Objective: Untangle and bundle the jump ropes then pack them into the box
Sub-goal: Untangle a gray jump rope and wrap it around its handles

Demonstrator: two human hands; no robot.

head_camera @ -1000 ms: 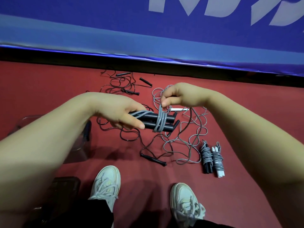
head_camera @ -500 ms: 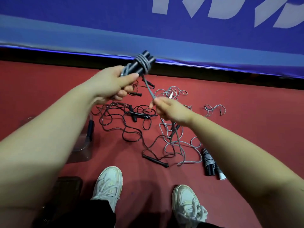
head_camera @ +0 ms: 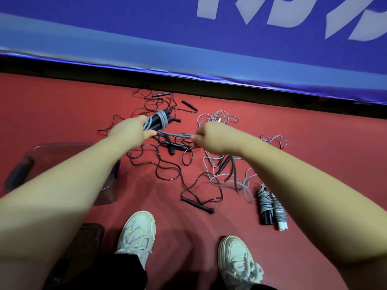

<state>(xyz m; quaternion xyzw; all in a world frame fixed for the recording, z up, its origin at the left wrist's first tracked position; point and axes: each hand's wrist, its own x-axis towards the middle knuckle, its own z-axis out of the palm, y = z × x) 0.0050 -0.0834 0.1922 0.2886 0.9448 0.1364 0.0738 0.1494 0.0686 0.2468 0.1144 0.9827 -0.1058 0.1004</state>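
My left hand (head_camera: 130, 133) grips a pair of black handles wound with grey rope, the rope bundle (head_camera: 159, 121), held over the floor. My right hand (head_camera: 211, 139) pinches the loose grey rope end (head_camera: 176, 135), stretched taut between both hands. Below lie a tangle of thin black ropes (head_camera: 165, 164) and a tangle of grey rope (head_camera: 224, 170). Two finished bundles (head_camera: 271, 208) lie side by side at the right. The clear plastic box (head_camera: 62, 155) sits at the left, partly hidden by my left forearm.
A dark lid (head_camera: 88, 237) lies by my left shoe (head_camera: 137, 233); my right shoe (head_camera: 238, 262) is near the bottom edge. A blue padded wall (head_camera: 188, 49) runs along the far side of the red floor.
My left hand has lowered the bundle from in front of the wall down over the tangle. My right hand moved right, pulling the grey end out sideways and taut.
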